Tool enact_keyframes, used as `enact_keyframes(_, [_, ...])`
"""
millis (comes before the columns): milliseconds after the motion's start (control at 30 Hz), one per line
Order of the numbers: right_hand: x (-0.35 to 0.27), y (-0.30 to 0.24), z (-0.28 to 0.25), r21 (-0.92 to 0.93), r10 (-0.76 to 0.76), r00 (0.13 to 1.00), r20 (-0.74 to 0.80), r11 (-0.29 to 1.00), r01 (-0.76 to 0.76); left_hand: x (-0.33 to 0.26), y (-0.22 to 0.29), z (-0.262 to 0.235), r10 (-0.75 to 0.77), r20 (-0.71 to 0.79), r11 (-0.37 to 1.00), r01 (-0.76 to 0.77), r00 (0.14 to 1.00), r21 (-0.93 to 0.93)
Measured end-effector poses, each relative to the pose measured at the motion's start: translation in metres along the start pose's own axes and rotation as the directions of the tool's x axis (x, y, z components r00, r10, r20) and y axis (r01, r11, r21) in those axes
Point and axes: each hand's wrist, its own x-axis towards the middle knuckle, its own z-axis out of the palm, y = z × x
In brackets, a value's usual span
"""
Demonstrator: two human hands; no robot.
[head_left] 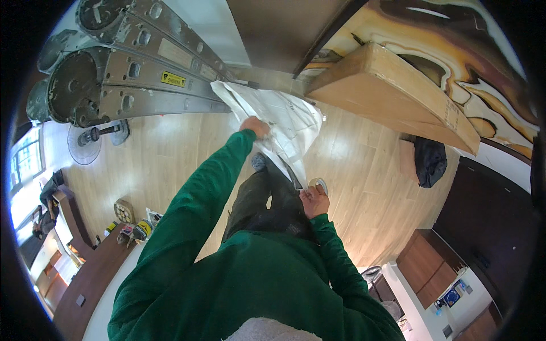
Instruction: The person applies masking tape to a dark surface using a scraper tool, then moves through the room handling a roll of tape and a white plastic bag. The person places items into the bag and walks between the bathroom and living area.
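White plastic sheet (284, 122): left hand (254, 126) grips its upper edge, right hand (314, 200) pinches the lower; keep it taut beside the ladder (142, 79).

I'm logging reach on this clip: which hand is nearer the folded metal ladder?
Left. The left hand grips the white bag beside the ladder tip. The right hand holds the bag's lower end, farther away.

Yellow label (173, 79) on ladder (142, 74), perhaps a warning
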Motion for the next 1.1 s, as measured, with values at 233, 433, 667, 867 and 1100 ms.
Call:
enact_keyframes(233, [-0.001,0.004,-0.003,-0.033,0.037,0.999,-0.033,0.999,-0.038,0.014,-0.038,-0.016,-0.267,-0.505,0.885,0.002,0.821,-0.465])
enact_keyframes(433, [0.004,0.005,-0.007,0.002,0.095,0.995,0.015,0.995,-0.095,0.001,-0.039,0.000,-0.423,-0.226,0.891,0.358,0.877,-0.281])
enact_keyframes(667, [-0.002,0.001,-0.012,-0.029,0.080,0.994,0.076,0.997,-0.078,0.037,-0.045,-0.014,-0.326,-0.460,0.902,0.127,0.826,-0.412])
enact_keyframes(867, [-0.003,0.002,-0.008,-0.014,0.150,0.985,0.083,0.989,-0.149,0.025,-0.069,-0.038,-0.004,-0.244,0.915,-0.095,0.970,-0.392])
enact_keyframes(1100, [-0.004,-0.001,-0.010,-0.052,0.251,0.950,0.185,0.968,-0.246,0.001,-0.071,-0.069,-0.093,-0.681,0.989,0.148,0.726,0.022])
